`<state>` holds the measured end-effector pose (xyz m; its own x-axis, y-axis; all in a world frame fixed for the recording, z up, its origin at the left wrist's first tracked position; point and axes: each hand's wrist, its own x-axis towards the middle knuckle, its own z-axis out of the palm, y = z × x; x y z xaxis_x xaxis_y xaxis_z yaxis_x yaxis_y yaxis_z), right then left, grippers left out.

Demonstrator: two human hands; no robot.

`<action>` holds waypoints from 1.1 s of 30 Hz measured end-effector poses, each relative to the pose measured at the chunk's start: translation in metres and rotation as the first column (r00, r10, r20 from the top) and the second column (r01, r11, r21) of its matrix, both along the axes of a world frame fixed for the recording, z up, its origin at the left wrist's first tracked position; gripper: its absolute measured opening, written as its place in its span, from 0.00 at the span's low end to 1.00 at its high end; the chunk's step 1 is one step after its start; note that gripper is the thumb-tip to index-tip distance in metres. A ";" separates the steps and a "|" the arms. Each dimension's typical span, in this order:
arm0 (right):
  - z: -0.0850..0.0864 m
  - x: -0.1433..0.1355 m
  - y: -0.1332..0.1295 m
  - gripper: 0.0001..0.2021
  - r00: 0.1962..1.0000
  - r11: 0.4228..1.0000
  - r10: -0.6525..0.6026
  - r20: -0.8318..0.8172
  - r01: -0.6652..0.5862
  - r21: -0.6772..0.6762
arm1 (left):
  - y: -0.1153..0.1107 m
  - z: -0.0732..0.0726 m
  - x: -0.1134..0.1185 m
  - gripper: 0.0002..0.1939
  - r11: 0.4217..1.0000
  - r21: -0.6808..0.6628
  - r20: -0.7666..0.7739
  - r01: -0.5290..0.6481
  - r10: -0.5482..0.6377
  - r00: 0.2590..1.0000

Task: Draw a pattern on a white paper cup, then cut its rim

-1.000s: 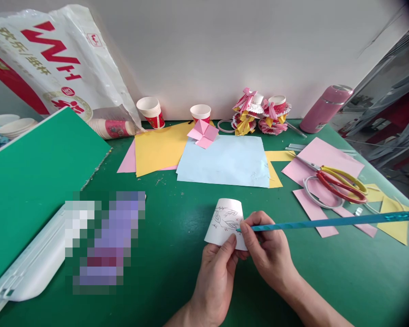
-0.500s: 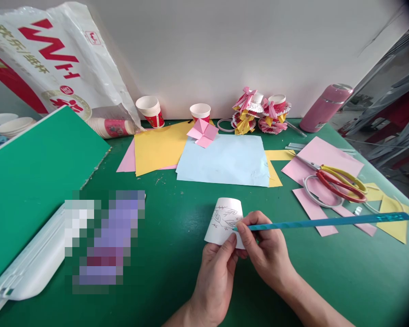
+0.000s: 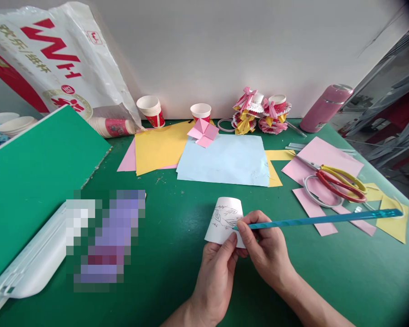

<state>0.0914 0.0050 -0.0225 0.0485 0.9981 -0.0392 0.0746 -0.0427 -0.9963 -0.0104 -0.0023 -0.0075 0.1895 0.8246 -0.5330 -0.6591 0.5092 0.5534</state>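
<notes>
A small white paper piece (image 3: 221,232), curved along its top and wider at the bottom, bears a thin dark drawing of leafy sprigs. My left hand (image 3: 215,277) pinches its lower edge, thumb in front and fingers behind. In my right hand (image 3: 266,247) a long teal pencil (image 3: 313,221) is gripped near its tip. The tip touches or nearly touches the drawing's lower right part. The pencil's shiny end points off to the right, over some paper scraps. The back of the white piece is hidden.
Blue paper (image 3: 225,159) and yellow paper (image 3: 160,147) lie beyond my hands. Scissors (image 3: 341,184) rest on pink paper (image 3: 322,152) at right. Paper cups (image 3: 152,111), decorated cups (image 3: 276,113) and a pink flask (image 3: 327,108) line the wall. A white glue gun (image 3: 30,263) lies left.
The pencil's far end has dipped slightly inward to the left, while its tip stays at about the same spot. Both hands hold nearly the same place.
</notes>
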 end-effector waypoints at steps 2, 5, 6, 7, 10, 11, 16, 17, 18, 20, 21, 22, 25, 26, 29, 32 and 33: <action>0.000 -0.001 0.001 0.07 1.000 1.000 0.002 0.004 -0.002 0.002 | 0.000 0.000 0.000 0.14 1.000 0.016 0.011 0.011 -0.011 1.000; 0.002 -0.001 0.002 0.08 1.000 1.000 -0.001 0.023 0.001 0.014 | -0.001 0.000 0.000 0.14 1.000 0.016 0.012 0.012 -0.012 1.000; 0.002 -0.001 0.002 0.07 0.999 1.000 -0.005 0.035 0.005 0.020 | 0.000 -0.001 -0.001 0.14 1.000 0.009 0.005 0.006 -0.006 1.000; 0.003 0.000 0.002 0.08 0.999 1.000 -0.008 0.046 0.007 0.028 | 0.000 -0.001 -0.001 0.13 1.000 -0.001 -0.001 0.000 0.000 1.000; 0.003 0.001 0.002 0.08 0.999 0.999 -0.003 0.051 0.001 0.036 | 0.001 -0.001 -0.001 0.10 1.000 -0.025 0.001 -0.009 0.009 1.000; 0.003 0.002 0.002 0.07 0.999 0.999 -0.001 0.043 -0.001 0.033 | 0.001 -0.002 -0.002 0.10 0.999 -0.030 0.007 -0.011 0.011 1.000; 0.003 0.004 0.001 0.08 1.000 1.000 0.004 -0.004 -0.004 0.029 | 0.001 -0.002 -0.003 0.10 0.999 -0.040 0.034 -0.025 0.027 0.999; 0.003 0.004 0.001 0.08 1.000 1.000 0.001 -0.009 0.000 0.029 | 0.001 -0.002 -0.003 0.11 0.999 -0.037 0.039 -0.026 0.027 0.999; 0.003 0.004 0.001 0.08 1.000 1.000 -0.004 -0.012 0.004 0.029 | 0.001 -0.002 -0.002 0.11 0.999 -0.036 0.042 -0.027 0.028 0.999; 0.003 0.004 0.001 0.08 1.000 1.000 -0.013 -0.025 0.013 0.026 | 0.001 -0.002 -0.002 0.11 0.999 -0.035 0.045 -0.032 0.033 0.998; 0.003 0.004 0.001 0.08 0.999 1.000 -0.015 -0.041 0.016 0.024 | 0.001 -0.002 -0.002 0.10 0.999 -0.035 0.044 -0.033 0.034 0.998; 0.004 0.004 0.002 0.08 0.998 1.000 -0.022 -0.062 0.023 0.022 | 0.002 -0.001 -0.002 0.10 0.999 -0.032 0.042 -0.031 0.032 0.999; 0.005 0.007 0.005 0.08 0.985 0.994 -0.102 -0.139 0.108 0.030 | 0.004 0.001 -0.003 0.09 1.000 -0.021 0.034 -0.023 0.024 0.999; 0.005 0.009 0.007 0.07 0.974 0.985 -0.157 -0.164 0.166 0.042 | 0.005 0.002 -0.004 0.08 0.999 -0.027 0.041 -0.026 0.027 0.999; 0.004 0.016 0.014 0.05 0.911 0.933 -0.329 -0.248 0.355 0.066 | 0.008 0.007 -0.007 0.06 0.993 -0.109 0.119 -0.039 0.052 0.992; 0.005 0.021 0.018 0.07 0.872 0.905 -0.388 -0.299 0.422 0.057 | 0.010 0.011 -0.011 0.07 0.979 -0.202 0.255 0.002 0.051 0.966; 0.006 0.021 0.018 0.07 0.874 0.916 -0.362 -0.323 0.398 0.050 | 0.010 0.012 -0.012 0.09 0.977 -0.213 0.302 0.028 0.039 0.952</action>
<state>0.1127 0.0233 -0.0167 0.4288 0.9034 -0.0025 -0.2288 0.1060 -0.9677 -0.0223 0.0076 0.0044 0.3649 0.7002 -0.6136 -0.7817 0.5884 0.2066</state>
